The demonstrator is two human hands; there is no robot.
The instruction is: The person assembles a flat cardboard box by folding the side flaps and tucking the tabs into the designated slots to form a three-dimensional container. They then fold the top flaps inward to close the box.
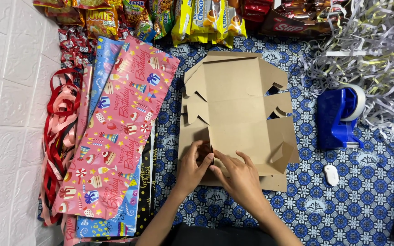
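Two flat cardboard box blanks (235, 114) lie stacked on the blue patterned cloth (365, 191). My left hand (192, 168) and right hand (238, 175) seem to pinch a near-edge flap. Pink wrapping paper (119, 123) lies left, a blue tape dispenser (338, 118) right.

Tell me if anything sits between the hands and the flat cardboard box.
Nothing visible does. Both the left hand and the right hand already rest on the near edge of the cardboard box. The wrapping paper lies off to its left and the tape dispenser to its right, both clear of the hands.
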